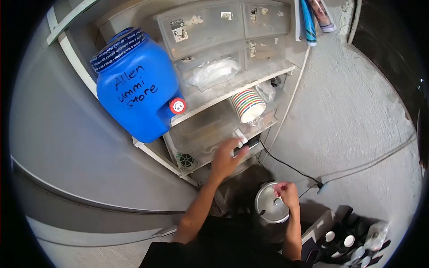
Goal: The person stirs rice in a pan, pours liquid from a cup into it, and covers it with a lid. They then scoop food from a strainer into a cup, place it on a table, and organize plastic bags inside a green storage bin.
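Observation:
My left hand (227, 157) reaches to the lower shelf with thumb and fingers apart. Its fingertips are right at a small white object (240, 136) near the shelf's front edge. Over a round metal pot with a lid (267, 203) hangs my right hand (287, 193), its fingers curled together in a pinch. I cannot tell what, if anything, is in that pinch. The lid has a knob at its centre, just below the right hand, and a dark handle shows on its near side.
A big blue water jug (138, 85) with a red cap stands on the shelf at left. Clear plastic drawers (201, 27) fill the upper shelf. Striped paper cups (247, 105) lie on the lower one. A black cord (290, 166) runs along the wall; dark bottles (344, 232) stand at lower right.

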A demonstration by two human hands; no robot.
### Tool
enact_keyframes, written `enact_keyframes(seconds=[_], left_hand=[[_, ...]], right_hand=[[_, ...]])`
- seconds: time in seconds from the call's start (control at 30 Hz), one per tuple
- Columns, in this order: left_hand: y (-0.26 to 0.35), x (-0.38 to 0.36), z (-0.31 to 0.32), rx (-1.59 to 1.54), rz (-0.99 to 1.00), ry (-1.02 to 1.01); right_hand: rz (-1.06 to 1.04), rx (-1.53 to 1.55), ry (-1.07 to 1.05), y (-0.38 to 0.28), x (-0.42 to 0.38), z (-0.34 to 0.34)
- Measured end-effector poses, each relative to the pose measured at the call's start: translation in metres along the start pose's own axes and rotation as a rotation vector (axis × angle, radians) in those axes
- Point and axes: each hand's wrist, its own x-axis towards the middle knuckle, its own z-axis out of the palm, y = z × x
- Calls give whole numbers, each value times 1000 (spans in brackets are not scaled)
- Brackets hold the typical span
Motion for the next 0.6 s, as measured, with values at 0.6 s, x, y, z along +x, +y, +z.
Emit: enact_keyframes(seconds=[0.6], left_hand=[[119,131,-69,867,618,450]], right_hand=[[-109,-22,-324,7,35,32]])
